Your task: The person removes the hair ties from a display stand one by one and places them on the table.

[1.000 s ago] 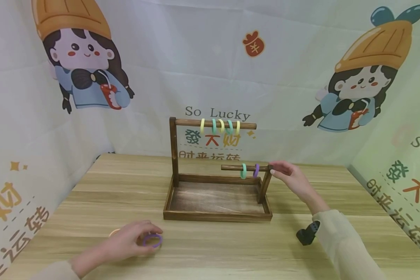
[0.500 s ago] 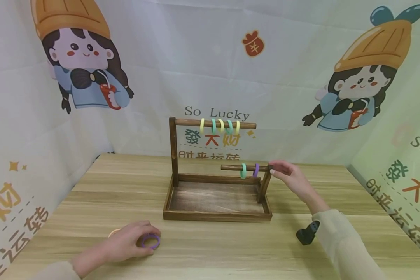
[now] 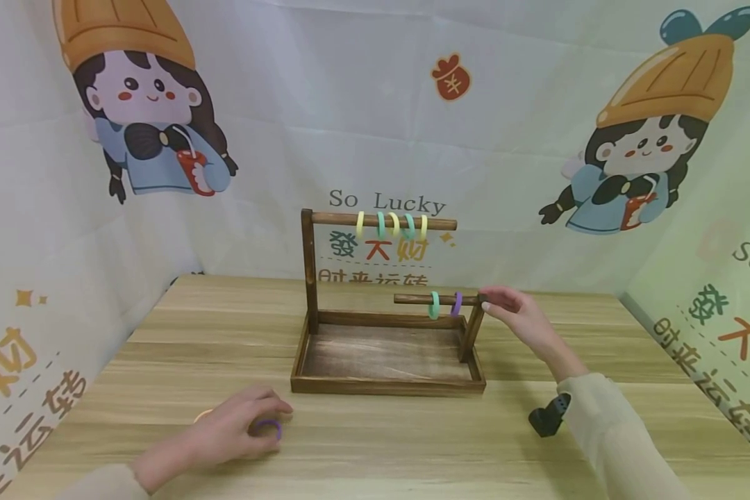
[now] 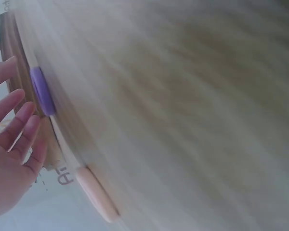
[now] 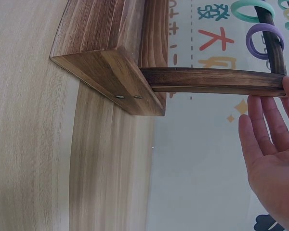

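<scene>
Head view: one left hand (image 3: pixel 237 427), thumb and fingers apart, to either side of a loose purple ring (image 3: pixel 278 431) lying on the table (image 3: pixel 194 340); contact unclear. One orange ring (image 3: pixel 204 414), mostly hidden behind that hand. One right hand (image 3: pixel 528 325), thumb and fingers pinching the top of the short post (image 3: pixel 471 335) of a brown wooden rack (image 3: pixel 387 387). Upper bar (image 3: pixel 334 219): three yellow rings, two green. Lower bar (image 3: pixel 412 300): one green ring (image 3: pixel 434 305), one purple ring (image 3: pixel 457 304).

Left wrist view: fingers spread, loose purple ring just beside the fingertips; orange ring farther off.

Right wrist view: thumb and fingertips at the post's end.
</scene>
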`<state>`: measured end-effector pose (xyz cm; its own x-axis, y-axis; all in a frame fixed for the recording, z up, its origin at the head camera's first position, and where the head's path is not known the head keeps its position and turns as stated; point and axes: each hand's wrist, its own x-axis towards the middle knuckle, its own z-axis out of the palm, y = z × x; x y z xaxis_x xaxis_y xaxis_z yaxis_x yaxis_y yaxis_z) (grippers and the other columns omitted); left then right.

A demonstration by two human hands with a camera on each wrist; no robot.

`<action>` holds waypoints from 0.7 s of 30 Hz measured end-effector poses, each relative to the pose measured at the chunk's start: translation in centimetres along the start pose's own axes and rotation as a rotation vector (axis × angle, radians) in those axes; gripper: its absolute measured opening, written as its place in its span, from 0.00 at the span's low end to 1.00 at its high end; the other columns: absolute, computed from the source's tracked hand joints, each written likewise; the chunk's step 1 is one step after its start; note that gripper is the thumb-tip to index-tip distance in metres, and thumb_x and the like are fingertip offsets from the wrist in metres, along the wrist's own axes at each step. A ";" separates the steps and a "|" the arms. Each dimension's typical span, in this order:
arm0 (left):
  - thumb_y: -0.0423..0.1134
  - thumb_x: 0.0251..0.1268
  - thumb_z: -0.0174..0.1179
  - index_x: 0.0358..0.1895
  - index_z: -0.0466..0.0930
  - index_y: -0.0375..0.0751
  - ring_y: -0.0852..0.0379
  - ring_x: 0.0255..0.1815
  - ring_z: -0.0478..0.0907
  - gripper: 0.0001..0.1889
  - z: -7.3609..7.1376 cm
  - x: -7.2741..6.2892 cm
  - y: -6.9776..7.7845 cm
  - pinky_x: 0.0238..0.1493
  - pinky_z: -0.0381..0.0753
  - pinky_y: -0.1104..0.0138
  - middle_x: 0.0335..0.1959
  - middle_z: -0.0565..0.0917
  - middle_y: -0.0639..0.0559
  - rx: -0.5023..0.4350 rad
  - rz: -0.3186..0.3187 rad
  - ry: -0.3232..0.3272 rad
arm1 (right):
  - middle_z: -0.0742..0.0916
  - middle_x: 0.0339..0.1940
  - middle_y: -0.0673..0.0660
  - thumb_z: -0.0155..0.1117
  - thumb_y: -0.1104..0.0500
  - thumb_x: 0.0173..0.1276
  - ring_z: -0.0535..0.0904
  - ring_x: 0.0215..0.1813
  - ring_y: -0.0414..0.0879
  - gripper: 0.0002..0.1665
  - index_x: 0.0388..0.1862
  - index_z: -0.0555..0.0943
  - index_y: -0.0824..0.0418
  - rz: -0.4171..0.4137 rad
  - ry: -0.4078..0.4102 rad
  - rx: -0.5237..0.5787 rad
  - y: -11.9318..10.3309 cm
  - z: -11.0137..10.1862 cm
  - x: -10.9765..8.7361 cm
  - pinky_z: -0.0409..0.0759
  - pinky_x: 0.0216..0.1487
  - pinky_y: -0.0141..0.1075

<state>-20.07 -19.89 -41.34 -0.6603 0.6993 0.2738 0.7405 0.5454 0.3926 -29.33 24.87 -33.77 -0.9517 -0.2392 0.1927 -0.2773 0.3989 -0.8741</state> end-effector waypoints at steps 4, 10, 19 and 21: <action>0.40 0.51 0.63 0.45 0.77 0.43 0.64 0.36 0.70 0.16 0.1 1.1 0.9 0.37 0.73 0.67 0.36 0.73 0.63 0.045 0.012 0.059 | 0.72 0.57 0.65 0.55 0.51 0.65 0.66 0.58 0.56 0.28 0.58 0.67 0.67 0.000 -0.001 -0.005 0.0 0.0 -0.1 0.64 0.56 0.50; 0.40 0.54 0.61 0.45 0.77 0.46 0.62 0.44 0.71 0.13 0.5 3.1 2.6 0.44 0.74 0.63 0.42 0.74 0.63 0.015 0.064 0.113 | 0.71 0.57 0.65 0.54 0.52 0.65 0.66 0.58 0.56 0.28 0.58 0.67 0.66 -0.007 -0.002 0.000 0.1 0.0 0.0 0.64 0.56 0.50; 0.37 0.57 0.59 0.45 0.76 0.48 0.64 0.44 0.70 0.12 1.7 6.3 4.3 0.43 0.74 0.67 0.41 0.73 0.63 -0.090 0.172 0.136 | 0.71 0.57 0.64 0.54 0.51 0.65 0.66 0.58 0.55 0.28 0.59 0.67 0.66 -0.006 -0.002 -0.008 0.1 0.0 -0.1 0.64 0.57 0.50; 0.37 0.57 0.59 0.46 0.75 0.48 0.64 0.44 0.70 0.12 1.9 6.9 4.6 0.43 0.73 0.67 0.42 0.74 0.62 -0.107 0.191 0.138 | 0.71 0.57 0.64 0.54 0.51 0.65 0.66 0.58 0.55 0.28 0.59 0.66 0.66 -0.008 -0.003 -0.006 0.1 0.0 -0.1 0.64 0.57 0.49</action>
<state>-21.03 -11.65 -39.35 -0.5256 0.7116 0.4662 0.8410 0.3519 0.4110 -29.29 24.90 -33.85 -0.9490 -0.2449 0.1983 -0.2856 0.4027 -0.8696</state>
